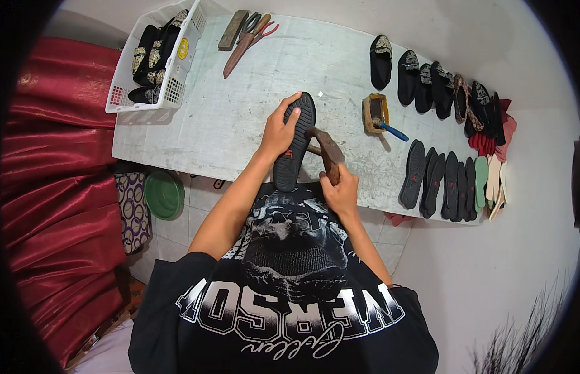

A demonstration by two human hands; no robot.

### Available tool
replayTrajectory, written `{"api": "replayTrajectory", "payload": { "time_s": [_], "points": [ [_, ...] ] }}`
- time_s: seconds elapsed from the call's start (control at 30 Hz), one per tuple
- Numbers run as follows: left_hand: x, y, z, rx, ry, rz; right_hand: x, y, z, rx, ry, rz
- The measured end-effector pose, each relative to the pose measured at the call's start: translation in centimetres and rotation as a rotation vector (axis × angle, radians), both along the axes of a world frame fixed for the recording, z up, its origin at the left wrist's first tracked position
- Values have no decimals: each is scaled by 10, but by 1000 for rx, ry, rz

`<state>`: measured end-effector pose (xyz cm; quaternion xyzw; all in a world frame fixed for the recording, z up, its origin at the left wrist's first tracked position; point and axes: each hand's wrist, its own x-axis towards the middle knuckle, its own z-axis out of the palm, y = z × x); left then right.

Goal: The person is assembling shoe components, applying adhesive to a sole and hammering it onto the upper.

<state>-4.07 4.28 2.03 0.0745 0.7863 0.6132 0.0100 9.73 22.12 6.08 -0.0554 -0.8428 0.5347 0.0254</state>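
Observation:
A shoe (294,156) is held with its ribbed black sole facing up, near the front edge of the table. My left hand (280,132) grips it along the left side near the upper end, thumb lying over the sole. Closed around a hammer (328,149) is my right hand (342,192), just right of the shoe. The curved metal head of the hammer is at the sole's right edge; whether it touches cannot be made out. The shoe's upper is hidden beneath the sole.
On the pale table (240,124) stand a white plastic basket (178,93) of shoes, a wooden block (233,30), a sheathed knife (240,53), and red-handled pliers (268,32). To the right are a glue container (368,115) with a blue-handled brush (393,131), black shoes (381,62) and loose soles (413,174).

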Motion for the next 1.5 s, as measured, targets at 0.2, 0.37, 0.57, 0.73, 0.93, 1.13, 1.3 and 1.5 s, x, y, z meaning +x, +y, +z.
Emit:
{"api": "replayTrajectory", "payload": {
  "time_s": [0.2, 0.37, 0.57, 0.73, 0.93, 1.13, 1.3, 1.5],
  "points": [
    [-2, -28, 10, -90, 19, -296, -11, -2, 11, 13, -67, -4],
    [-5, -24, 5, -95, -34, -271, -28, 0, 7, -15, -12, -51],
    [-3, -27, 6, -89, -31, -260, -57, -7, 26, -62, 3, -51],
    [-3, -26, 5, -60, -21, -256, -69, -12, 33, 38, 36, 20],
    [-5, -26, 2, 69, -93, -311, -75, -18, 30, 74, -45, 19],
    [-7, -24, -8, 148, -61, -321, -71, -21, 16, 123, -22, 75],
    [-7, -25, -4, 159, -81, -333, -59, -27, 2, 53, 66, 74],
    [-4, -24, -4, 159, -87, -315, -50, -28, 7, 130, 3, 142]
  ]
}}
